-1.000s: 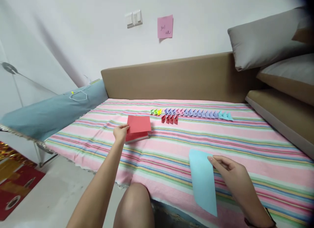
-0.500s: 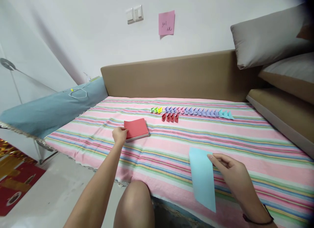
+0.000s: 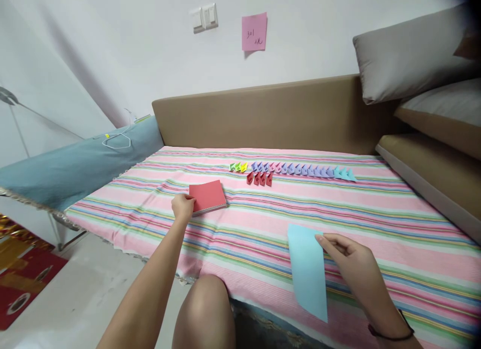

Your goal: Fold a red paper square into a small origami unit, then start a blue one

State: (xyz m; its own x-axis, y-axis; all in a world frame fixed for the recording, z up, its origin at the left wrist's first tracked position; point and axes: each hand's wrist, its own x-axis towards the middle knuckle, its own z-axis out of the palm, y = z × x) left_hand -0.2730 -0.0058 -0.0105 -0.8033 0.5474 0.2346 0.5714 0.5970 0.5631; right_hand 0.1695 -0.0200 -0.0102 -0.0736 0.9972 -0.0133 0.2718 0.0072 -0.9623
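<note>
My left hand [image 3: 183, 206] rests with curled fingers on the near left corner of a stack of paper with a red top sheet [image 3: 208, 196], lying on the striped sheet. My right hand [image 3: 347, 258] pinches the right edge of a light blue paper sheet [image 3: 307, 271] held just above the bed's front part. Behind the stack stands a row of small folded paper pieces [image 3: 296, 170] in green, yellow, purple, pink and blue, with several red folded pieces [image 3: 259, 178] in front of it.
The bed has a pink striped sheet [image 3: 376, 208] and a tan headboard [image 3: 263, 113]. Grey and tan cushions [image 3: 413, 58] are piled at the right. A blue-grey pillow [image 3: 75, 163] lies at the left. My knee [image 3: 205, 309] is at the bed's edge.
The red top sheet, lifted at first by my left hand, now lies flat on the stack. My right hand keeps hold of the blue sheet, almost still.
</note>
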